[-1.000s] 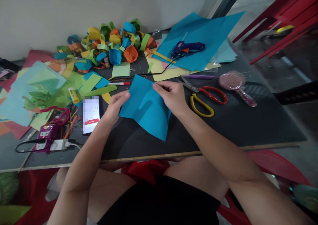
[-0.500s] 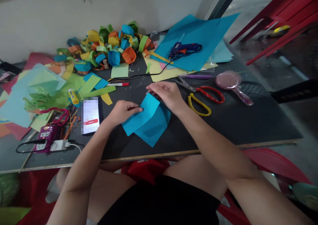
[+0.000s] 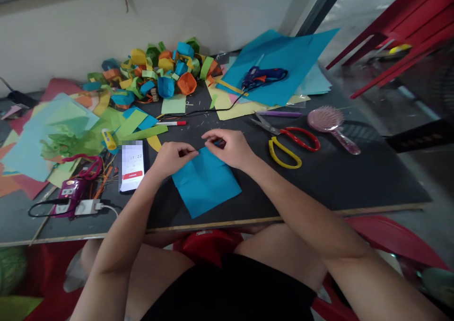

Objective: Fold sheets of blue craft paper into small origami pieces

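A blue sheet of paper (image 3: 208, 184) lies on the dark table in front of me, creased across its upper part. My left hand (image 3: 173, 158) pinches its upper left edge between thumb and fingers. At the far edge, my right hand (image 3: 230, 147) is closed on the paper too, its fingertips partly hidden behind the thumb. To the right of that hand are scissors (image 3: 293, 139) with one red and one yellow handle, blades apart. A phone (image 3: 132, 167) with a lit screen lies left of my left wrist.
Colourful folded paper cups (image 3: 166, 87) are heaped at the back. A blue glue gun (image 3: 264, 75) rests on large blue paper (image 3: 280, 51). A pink hairbrush (image 3: 333, 125) is at the right; a glue stick (image 3: 109, 139), paper scraps and a purple power socket (image 3: 69, 193) are at the left.
The blue paper has turned and now lies flatter, its raised flap brought down. Both hands have come closer together along its far edge.
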`<state>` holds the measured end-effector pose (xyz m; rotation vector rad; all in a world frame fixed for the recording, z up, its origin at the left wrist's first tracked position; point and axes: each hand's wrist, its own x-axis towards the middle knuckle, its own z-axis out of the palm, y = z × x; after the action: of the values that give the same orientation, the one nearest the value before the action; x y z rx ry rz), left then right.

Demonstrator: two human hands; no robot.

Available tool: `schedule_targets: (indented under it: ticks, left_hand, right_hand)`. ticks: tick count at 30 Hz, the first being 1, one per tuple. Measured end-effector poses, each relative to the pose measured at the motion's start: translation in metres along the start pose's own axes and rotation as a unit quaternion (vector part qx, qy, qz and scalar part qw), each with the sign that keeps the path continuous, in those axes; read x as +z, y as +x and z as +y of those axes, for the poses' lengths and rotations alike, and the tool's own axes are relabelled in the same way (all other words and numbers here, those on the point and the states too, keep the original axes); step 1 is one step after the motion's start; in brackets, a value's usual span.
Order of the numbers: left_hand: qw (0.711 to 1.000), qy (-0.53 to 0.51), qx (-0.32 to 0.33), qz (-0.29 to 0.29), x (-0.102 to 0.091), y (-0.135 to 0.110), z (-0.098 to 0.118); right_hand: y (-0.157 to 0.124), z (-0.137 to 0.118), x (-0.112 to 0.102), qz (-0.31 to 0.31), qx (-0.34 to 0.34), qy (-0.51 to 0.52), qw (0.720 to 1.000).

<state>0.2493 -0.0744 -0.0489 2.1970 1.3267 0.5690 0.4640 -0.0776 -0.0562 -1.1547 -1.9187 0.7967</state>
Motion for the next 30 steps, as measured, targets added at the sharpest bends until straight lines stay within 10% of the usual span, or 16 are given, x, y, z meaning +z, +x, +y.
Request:
schedule_targets:
  ticks: [9, 20, 30]
  left_hand:
    - [0.969, 0.175, 0.175, 0.021, 0.007, 0.000, -0.002]
    - [0.966, 0.245, 0.054, 0.067, 0.023, -0.003, 0.000]
    - [0.942, 0.264, 0.141, 0.153, 0.025, 0.000, -0.010]
  right_hand:
    - [-0.002, 0.006, 0.008, -0.073, -0.083, -0.055, 0.992]
    - [-0.003, 0.008, 0.023, 0.002, -0.198, -0.161, 0.967]
    - [0.001, 0.015, 0.015, -0.022, -0.028, -0.132, 0.991]
